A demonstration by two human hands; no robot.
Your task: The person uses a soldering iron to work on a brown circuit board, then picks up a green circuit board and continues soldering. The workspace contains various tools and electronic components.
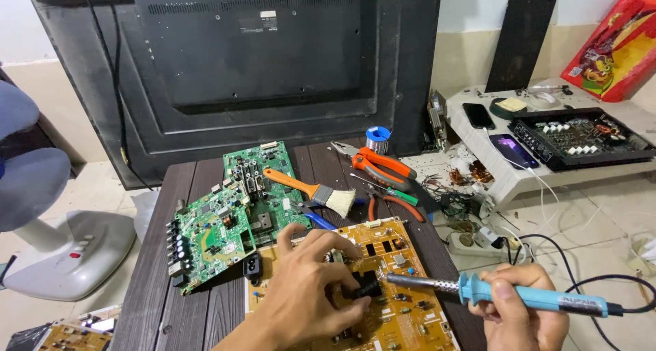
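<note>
**Two hands at a yellow circuit board: soldering in progress**

Two hands work over the yellow circuit board (403, 303) on the tabletop (205, 310). Left hand (307, 303): fingers (342, 245) curled and pinching a black component (365, 284) seated on the board. Right hand (519, 310): fingers wrapped tight around the blue soldering iron (519, 295), its tip just beside the component. Judged stage: joint work under way; component not yet lifted free. Beyond the fingers lie a green circuit board (232, 221) and a brush (314, 190).
</note>
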